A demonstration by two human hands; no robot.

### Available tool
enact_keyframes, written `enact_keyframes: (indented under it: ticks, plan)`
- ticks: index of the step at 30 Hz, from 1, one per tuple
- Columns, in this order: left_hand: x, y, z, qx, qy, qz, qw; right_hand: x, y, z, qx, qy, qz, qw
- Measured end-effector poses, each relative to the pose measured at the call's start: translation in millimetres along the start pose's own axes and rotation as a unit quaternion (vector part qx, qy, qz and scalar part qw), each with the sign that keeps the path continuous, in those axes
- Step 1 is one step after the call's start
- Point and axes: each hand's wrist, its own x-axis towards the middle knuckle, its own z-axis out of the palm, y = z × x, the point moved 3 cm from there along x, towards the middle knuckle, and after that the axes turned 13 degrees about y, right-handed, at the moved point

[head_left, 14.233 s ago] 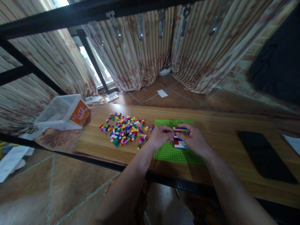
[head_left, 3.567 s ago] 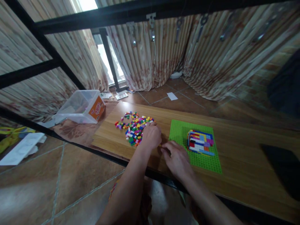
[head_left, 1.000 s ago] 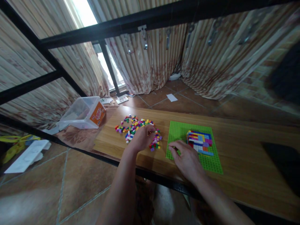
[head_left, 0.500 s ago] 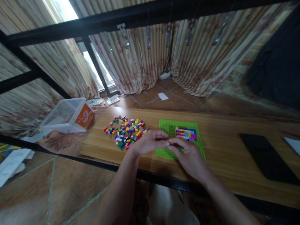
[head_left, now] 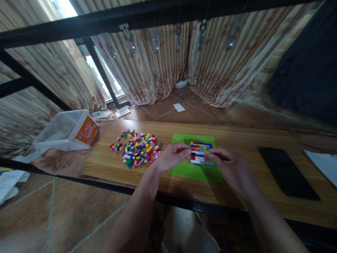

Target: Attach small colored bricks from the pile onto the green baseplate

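A low block of multicoloured toy bricks [head_left: 201, 159] in rows of white, red, yellow and blue stands on a lime-green studded baseplate [head_left: 181, 172]. My left hand [head_left: 172, 157] is at the block's left side, thumb and fingers pinched together by its edge. On the opposite side, my right hand [head_left: 233, 167] has its fingertips closed at the block's right edge, with a small greenish spot at their tips. Whatever either pinch holds is too small to make out. Left of the baseplate lies a loose pile of small toy bricks [head_left: 140, 149].
A clear plastic bin [head_left: 61, 131] with an orange label stands at the table's left end. A flat black object [head_left: 288, 172] lies on the wooden table [head_left: 244, 140] to the right, with white paper [head_left: 322, 163] beyond it. A dark rail [head_left: 147, 17] crosses above.
My hands were touching at the fingertips over the baseplate's left part; now they are apart, one each side of the brick block. My right hand has moved right. The view has shifted slightly.
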Motion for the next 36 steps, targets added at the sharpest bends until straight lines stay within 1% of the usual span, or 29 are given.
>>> enact_keyframes:
  ticks: [2, 4, 10, 13, 16, 19, 24, 28, 32, 36]
  plan:
    - [5, -6, -2, 0.036, 0.038, 0.007, 0.999, 3, 4, -4, -0.021, 0.020, -0.025, 0.999]
    - [8, -10, -3, 0.069, 0.061, 0.018, 0.996, 4, 5, -3, -0.036, 0.021, -0.057, 0.998]
    - [9, -13, 3, 0.118, 0.072, 0.074, 0.988, 3, 7, 13, -0.062, 0.001, -0.145, 0.987]
    - [10, -16, 7, 0.134, 0.083, 0.086, 0.984, 3, 11, 17, -0.079, 0.018, -0.162, 0.984]
    - [11, -17, 11, 0.156, 0.107, 0.097, 0.977, 3, 13, 18, -0.090, 0.038, -0.150, 0.984]
    - [7, -11, 15, 0.193, 0.126, 0.111, 0.967, 3, 12, 19, -0.094, 0.047, -0.135, 0.985]
    - [-5, -1, 25, 0.266, 0.117, 0.161, 0.943, 5, 7, 16, -0.096, 0.043, -0.113, 0.988]
    - [-11, -1, 29, 0.305, 0.109, 0.180, 0.929, 7, 4, 9, -0.086, 0.057, -0.071, 0.992]
    - [-9, -2, 23, 0.300, 0.134, 0.173, 0.928, 8, 3, 9, -0.103, 0.096, -0.050, 0.989]
    - [-4, 0, 8, 0.292, 0.176, 0.171, 0.924, 7, 9, 22, -0.137, 0.119, -0.050, 0.982]
